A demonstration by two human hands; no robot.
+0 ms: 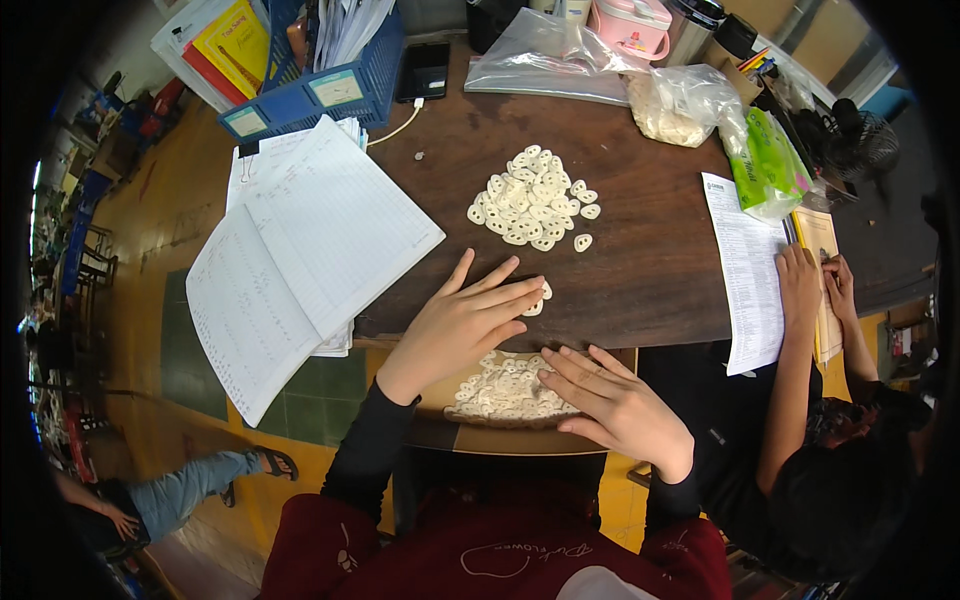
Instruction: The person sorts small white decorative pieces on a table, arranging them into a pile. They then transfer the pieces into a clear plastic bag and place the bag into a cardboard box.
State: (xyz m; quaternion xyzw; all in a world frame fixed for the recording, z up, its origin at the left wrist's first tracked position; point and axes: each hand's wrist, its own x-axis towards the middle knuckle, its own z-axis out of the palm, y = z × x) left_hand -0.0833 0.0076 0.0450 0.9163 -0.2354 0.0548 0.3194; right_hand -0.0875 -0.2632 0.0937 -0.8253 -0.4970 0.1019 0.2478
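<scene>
My left hand point(455, 325) lies flat on the dark wooden table point(640, 285), fingers stretched out. Its fingertips touch a few small cream pieces point(534, 309) with holes in them, partly hidden under the fingers. Farther back sits a heap of the same flat, rounded pieces point(525, 205), and one piece point(583, 242) lies apart at its right. Just below the table's near edge, a cardboard box point(500, 438) holds many more such pieces point(505, 390). Over the right side of this box is my right hand point(630, 410), fingers spread, with no piece visible in it.
An open notebook point(310, 240) overhangs the left edge near a blue file basket point(330, 92) and a phone point(424, 72). Plastic bags point(550, 60) lie at the back. At right, another person's hands point(800, 285) rest by a printed sheet point(745, 270) and a yellowish book point(820, 240).
</scene>
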